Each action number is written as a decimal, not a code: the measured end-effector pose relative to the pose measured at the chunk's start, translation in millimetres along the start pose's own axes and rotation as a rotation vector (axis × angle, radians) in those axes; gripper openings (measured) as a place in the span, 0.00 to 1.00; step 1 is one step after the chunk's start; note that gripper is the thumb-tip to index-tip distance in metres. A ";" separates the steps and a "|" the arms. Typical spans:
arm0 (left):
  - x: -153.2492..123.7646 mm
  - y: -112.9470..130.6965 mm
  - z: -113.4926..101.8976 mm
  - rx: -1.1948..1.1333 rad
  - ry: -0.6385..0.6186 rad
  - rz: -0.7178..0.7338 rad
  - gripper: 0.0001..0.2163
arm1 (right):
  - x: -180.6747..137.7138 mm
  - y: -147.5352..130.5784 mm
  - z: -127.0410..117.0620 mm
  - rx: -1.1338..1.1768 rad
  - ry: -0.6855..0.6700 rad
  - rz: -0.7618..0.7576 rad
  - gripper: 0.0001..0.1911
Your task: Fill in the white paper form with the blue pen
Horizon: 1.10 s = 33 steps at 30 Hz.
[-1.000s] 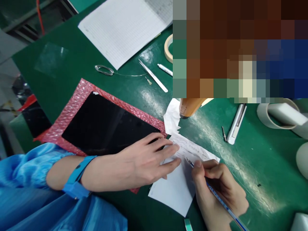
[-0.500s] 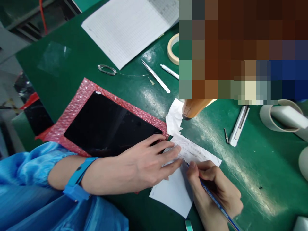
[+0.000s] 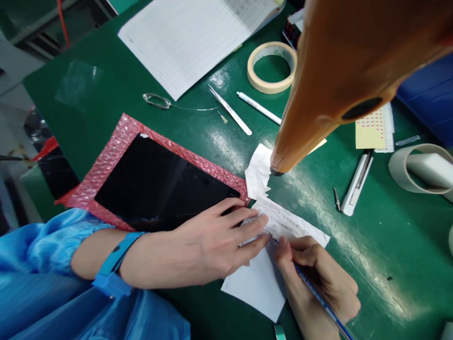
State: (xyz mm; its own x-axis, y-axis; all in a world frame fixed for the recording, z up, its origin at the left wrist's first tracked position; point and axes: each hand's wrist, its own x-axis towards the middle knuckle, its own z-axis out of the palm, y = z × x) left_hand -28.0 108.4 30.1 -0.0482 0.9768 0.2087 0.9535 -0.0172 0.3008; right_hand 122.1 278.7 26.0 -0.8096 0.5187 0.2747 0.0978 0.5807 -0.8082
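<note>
My left hand (image 3: 215,241) lies flat with its fingers spread, pressing on a sheet of paper (image 3: 255,288) with printed and handwritten lines. Its fingertips reach past the lower right corner of a black screen panel (image 3: 163,184), which rests on pink bubble wrap (image 3: 123,134). Wrapped around a blue pen (image 3: 314,293), my right hand (image 3: 318,278) keeps the tip on the paper, close to my left fingertips. A torn white paper piece (image 3: 258,172) is just above the sheet.
Tweezers (image 3: 230,111), a white pen (image 3: 260,107), masking tape (image 3: 250,71) and a ruled booklet (image 3: 184,47) lie farther back. An orange-brown tapered object (image 3: 329,85) looms over the upper right. A utility knife (image 3: 357,184) and a cardboard ring (image 3: 399,170) are at right.
The view has shifted slightly, so things at right appear a little farther right. Both hands stay in nearly the same place, the pen tip still on the paper.
</note>
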 end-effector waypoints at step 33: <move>0.3 -2.1 -0.7 0.004 -0.041 0.008 0.22 | 0.5 0.0 -0.9 -0.065 0.016 -0.022 0.24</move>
State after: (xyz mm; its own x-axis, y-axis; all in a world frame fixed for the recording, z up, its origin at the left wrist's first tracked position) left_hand -30.3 108.6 30.2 -0.0288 0.9845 0.1729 0.9551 -0.0239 0.2953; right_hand 122.2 279.5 26.7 -0.8027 0.5149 0.3010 0.1174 0.6312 -0.7667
